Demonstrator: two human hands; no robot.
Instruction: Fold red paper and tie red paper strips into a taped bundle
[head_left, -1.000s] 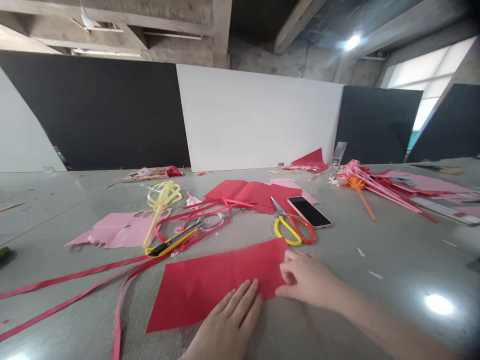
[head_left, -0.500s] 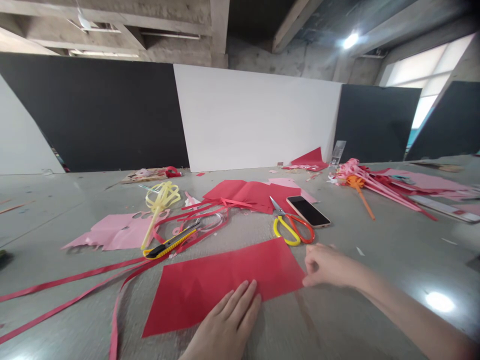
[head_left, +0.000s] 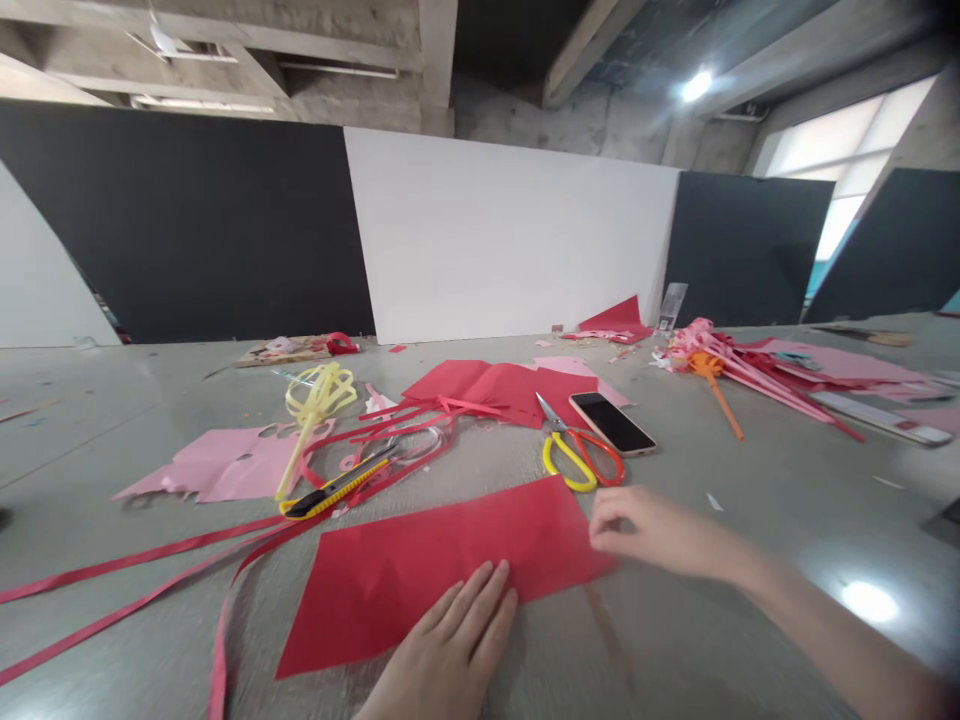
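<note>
A rectangular sheet of red paper (head_left: 420, 565) lies in front of me, its right end slightly blurred. My left hand (head_left: 457, 630) rests flat on its near edge, fingers stretched out. My right hand (head_left: 637, 525) is at the sheet's right edge, thumb and fingers curled into a pinch. Whether the edge is between those fingertips I cannot tell. Just beyond the sheet lie scissors (head_left: 581, 455) with one yellow and one orange handle, blades partly apart. To the left rests a yellow and black utility knife (head_left: 341, 488) among red strips (head_left: 142, 553).
Behind the scissors lie a phone (head_left: 613, 424) and folded red paper (head_left: 480, 388). Left are a pink sheet with holes (head_left: 217, 465) and a yellow ribbon bundle (head_left: 322, 395). Pink streamers (head_left: 720, 355) and an orange one (head_left: 721, 395) lie right. A white panel (head_left: 510, 240) stands behind.
My right hand has moved slightly left and up along the sheet's right edge, away from its near corner. The left hand stays in place on the paper. The view has shifted slightly.
</note>
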